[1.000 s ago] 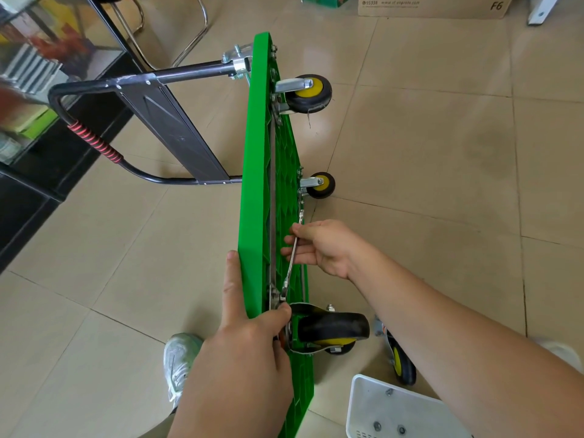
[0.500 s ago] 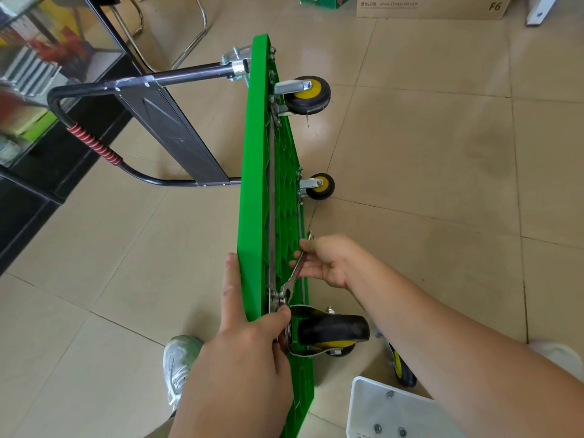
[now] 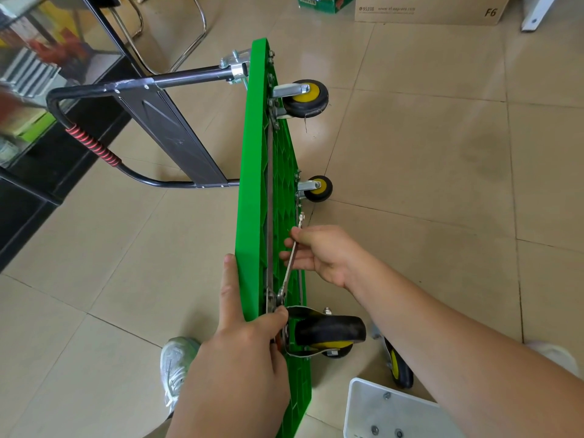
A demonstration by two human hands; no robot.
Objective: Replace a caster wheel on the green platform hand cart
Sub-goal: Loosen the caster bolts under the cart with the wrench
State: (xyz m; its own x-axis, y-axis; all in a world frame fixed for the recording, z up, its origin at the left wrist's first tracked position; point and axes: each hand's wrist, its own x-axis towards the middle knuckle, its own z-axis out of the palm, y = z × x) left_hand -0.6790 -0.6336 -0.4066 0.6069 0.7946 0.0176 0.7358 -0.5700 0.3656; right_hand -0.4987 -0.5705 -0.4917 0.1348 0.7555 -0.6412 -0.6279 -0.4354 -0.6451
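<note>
The green platform cart [image 3: 252, 172] stands on its long edge, underside facing right. A black caster wheel [image 3: 330, 331] with a yellow hub sits in its bracket on the near corner. My right hand [image 3: 322, 251] grips a thin metal wrench [image 3: 290, 263] whose lower jaw sits on a fastener beside that bracket. My left hand [image 3: 240, 349] holds the cart's top edge, index finger straight along the deck, thumb pressed at the bracket. Two more casters [image 3: 308, 98] [image 3: 319, 188] are fixed at the far end. A loose wheel [image 3: 398, 366] lies on the floor.
The black folding handle [image 3: 136, 128] sticks out left toward a glass cabinet [image 3: 38, 58]. A white tray [image 3: 392, 412] with small bolts lies at the bottom right. Cardboard boxes [image 3: 433, 9] and a chair's metal legs [image 3: 186, 36] stand at the back. My shoe [image 3: 175, 365] is by the cart.
The wrench handle swung out away from the cart's underside half a second ago, and has now swung back close against it. My left hand stayed in place.
</note>
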